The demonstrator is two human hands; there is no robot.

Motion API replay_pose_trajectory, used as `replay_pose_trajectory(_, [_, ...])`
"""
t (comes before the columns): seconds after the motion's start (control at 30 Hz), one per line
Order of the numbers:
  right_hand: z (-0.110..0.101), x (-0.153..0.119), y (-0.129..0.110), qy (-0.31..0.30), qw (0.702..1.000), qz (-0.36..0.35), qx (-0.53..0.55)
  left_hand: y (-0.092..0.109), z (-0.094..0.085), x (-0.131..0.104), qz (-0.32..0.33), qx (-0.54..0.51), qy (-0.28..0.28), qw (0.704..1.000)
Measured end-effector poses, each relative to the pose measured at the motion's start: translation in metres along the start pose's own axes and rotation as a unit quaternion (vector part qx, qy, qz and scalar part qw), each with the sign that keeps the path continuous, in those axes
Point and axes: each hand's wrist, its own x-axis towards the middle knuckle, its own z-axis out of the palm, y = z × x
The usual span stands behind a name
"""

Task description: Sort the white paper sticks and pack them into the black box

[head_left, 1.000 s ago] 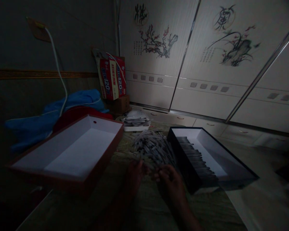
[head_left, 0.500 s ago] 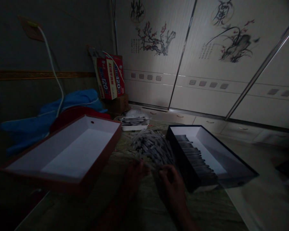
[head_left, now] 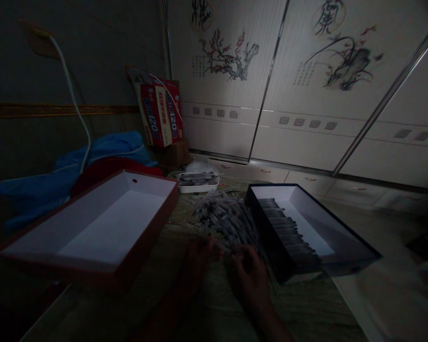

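A thin, pale pen (head_left: 221, 246) spans the gap between my two hands, low over the table. My left hand (head_left: 197, 260) has its fingers closed around the pen's left end. At the other end, my right hand (head_left: 251, 270) pinches it between thumb and fingertips. Just beyond the hands lies a loose heap of grey, translucent pens (head_left: 226, 216). To the right, a dark box (head_left: 271, 247) with white inner walls contains a row of similar pens (head_left: 288, 230) lying side by side. Dim light hides the finer detail of the fingers.
At left stands a red box (head_left: 142, 242) with a white interior. A white tray (head_left: 199, 188) holding more pens sits behind the heap. Blue cloth (head_left: 103, 147), a red carton (head_left: 160, 114) and a white cable (head_left: 71, 90) are further back, before the cabinet doors (head_left: 221, 128).
The pen between my hands now shows more plainly, with my right fingertips at its end. My right hand has shifted slightly left. The view has moved a little; the boxes and heap look unchanged.
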Motion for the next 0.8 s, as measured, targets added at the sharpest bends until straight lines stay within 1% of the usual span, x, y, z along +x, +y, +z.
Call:
replay_pose_trajectory(0.1, [-0.001,0.000,0.001,-0.028,0.999,0.014,-0.011,0.000,0.000,0.000,-0.002,0.001,0.010,1.000])
replay_pose_trajectory(0.23, [0.000,-0.001,0.002,-0.032,0.999,0.033,0.021,0.002,0.001,-0.001,0.008,0.010,0.002,1.000])
replay_pose_trajectory(0.33, [0.000,-0.002,-0.001,-0.040,0.998,0.037,0.023,0.003,0.002,-0.003,0.012,0.018,-0.002,1.000])
replay_pose_trajectory(0.4, [0.000,-0.002,-0.002,-0.045,0.999,0.029,0.007,0.004,0.003,-0.004,0.014,0.022,-0.010,1.000])
replay_pose_trajectory(0.53, [-0.002,-0.001,0.000,-0.046,0.997,-0.014,-0.057,0.004,0.005,-0.006,0.023,0.042,-0.035,0.998])
replay_pose_trajectory(0.63, [-0.003,0.000,-0.002,-0.055,0.995,-0.024,-0.078,0.005,0.006,-0.006,0.022,0.043,-0.013,0.999])
replay_pose_trajectory(0.73, [-0.005,0.001,-0.009,-0.062,0.995,-0.026,-0.077,0.006,0.004,-0.004,0.021,0.040,0.014,0.999])
replay_pose_trajectory(0.8, [-0.007,0.001,-0.013,-0.073,0.994,-0.032,-0.081,0.006,0.002,-0.002,0.025,0.041,0.021,0.999])
